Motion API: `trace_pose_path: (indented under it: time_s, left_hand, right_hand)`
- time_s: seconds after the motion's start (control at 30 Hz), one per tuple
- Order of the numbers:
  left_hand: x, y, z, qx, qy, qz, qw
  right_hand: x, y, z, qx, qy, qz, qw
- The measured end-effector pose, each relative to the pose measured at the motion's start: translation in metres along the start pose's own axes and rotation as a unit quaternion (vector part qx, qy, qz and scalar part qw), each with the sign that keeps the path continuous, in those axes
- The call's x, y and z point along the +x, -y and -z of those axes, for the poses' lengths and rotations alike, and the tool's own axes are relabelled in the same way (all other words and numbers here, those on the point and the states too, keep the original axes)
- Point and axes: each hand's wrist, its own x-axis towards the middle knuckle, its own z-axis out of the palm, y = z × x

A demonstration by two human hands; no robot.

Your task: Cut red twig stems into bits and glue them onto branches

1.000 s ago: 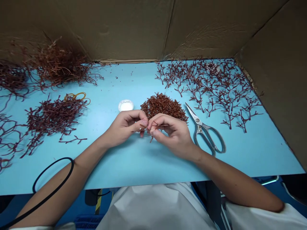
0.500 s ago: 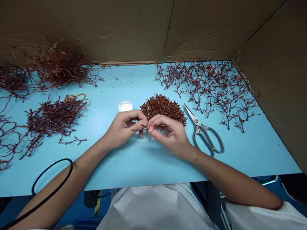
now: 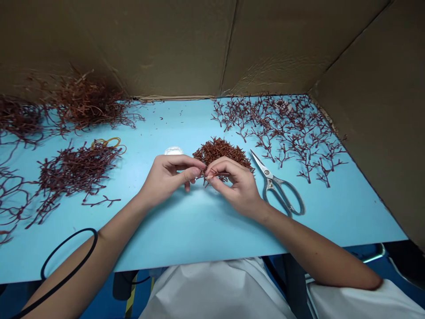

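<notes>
Both hands meet at the middle of the blue table. Between their fingertips, my left hand [image 3: 168,179] and my right hand [image 3: 233,186] pinch a small branched red-brown twig [image 3: 208,176], partly hidden by the fingers. Just behind them lies a dense heap of short red-brown twigs [image 3: 217,151], touching my right hand. Steel scissors with grey handles [image 3: 277,188] lie shut to the right of my right hand. A small white dish [image 3: 173,151] sits behind my left hand, half hidden by it.
Loose tangles of red-brown branches [image 3: 78,170] cover the left of the blue table [image 3: 199,235], with yellow rubber bands [image 3: 108,142] among them. Spread branches [image 3: 279,128] fill the back right. Cardboard walls [image 3: 365,57] rise behind and right. A black cord [image 3: 66,252] crosses my left forearm.
The view has tilted, so the table sits lower and smaller in the frame. My left hand now covers more of the white dish. Both hands still pinch the twig.
</notes>
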Motion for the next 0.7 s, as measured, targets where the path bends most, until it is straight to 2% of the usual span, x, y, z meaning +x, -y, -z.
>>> trace_pose_path:
  time_s: [0.1, 0.33, 0.53, 0.7]
  left_hand:
    - [0.001, -0.001, 0.002, -0.009, -0.001, 0.009, 1.000]
    - [0.002, 0.000, 0.002, -0.013, -0.005, 0.016, 1.000]
    - [0.001, 0.005, 0.002, 0.017, -0.037, -0.012, 0.999]
    - [-0.002, 0.009, 0.001, 0.079, -0.067, -0.074, 0.992]
  right_hand:
    - [0.000, 0.001, 0.000, 0.001, -0.005, -0.002, 1.000]
    - [0.001, 0.001, 0.002, 0.043, -0.018, -0.057, 0.997]
    - [0.002, -0.002, -0.002, 0.120, -0.016, -0.124, 0.985]
    - [0.004, -0.003, -0.003, 0.177, -0.009, -0.189, 0.966]
